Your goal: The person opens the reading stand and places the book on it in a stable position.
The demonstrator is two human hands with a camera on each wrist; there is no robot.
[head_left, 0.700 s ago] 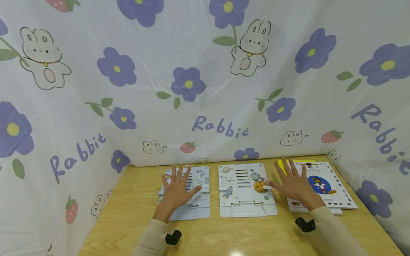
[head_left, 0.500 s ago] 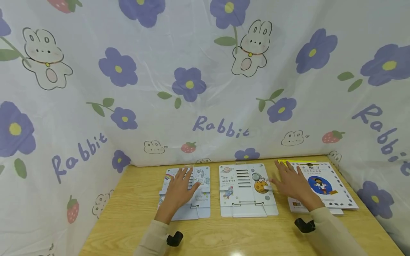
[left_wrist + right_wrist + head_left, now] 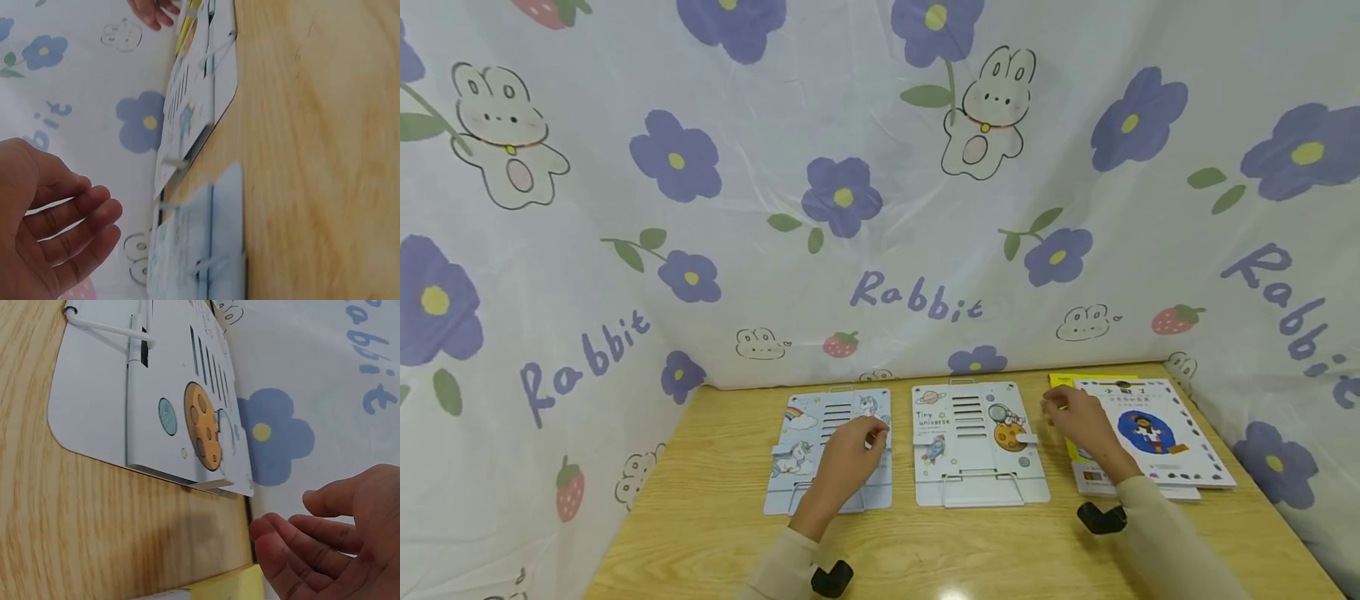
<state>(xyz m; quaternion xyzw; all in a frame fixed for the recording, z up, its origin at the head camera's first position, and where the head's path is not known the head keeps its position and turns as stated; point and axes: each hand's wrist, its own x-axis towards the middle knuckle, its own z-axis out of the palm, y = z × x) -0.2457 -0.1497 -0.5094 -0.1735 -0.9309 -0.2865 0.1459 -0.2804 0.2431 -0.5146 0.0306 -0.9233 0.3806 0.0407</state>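
My left hand hovers over a pale blue book stand with a unicorn and rainbow print, hiding part of its right side. Its fingers are loosely bent and hold nothing, as the left wrist view confirms. To the right lies a white book stand printed "Tiny universe", with slots, wire page holders and an astronaut on an orange moon. My right hand is above the left edge of a stack of books. In the right wrist view, this hand's fingers curve loosely around nothing.
A yellow book cover shows under the white top book. The wooden table meets a printed cloth at the back and both sides. A black device sits at the right wrist; another at the left.
Both hands went from spread, straight fingers to loosely bent ones. The left hand shifted right and nearer, uncovering the unicorn stand's left side. The stands and books stay put.
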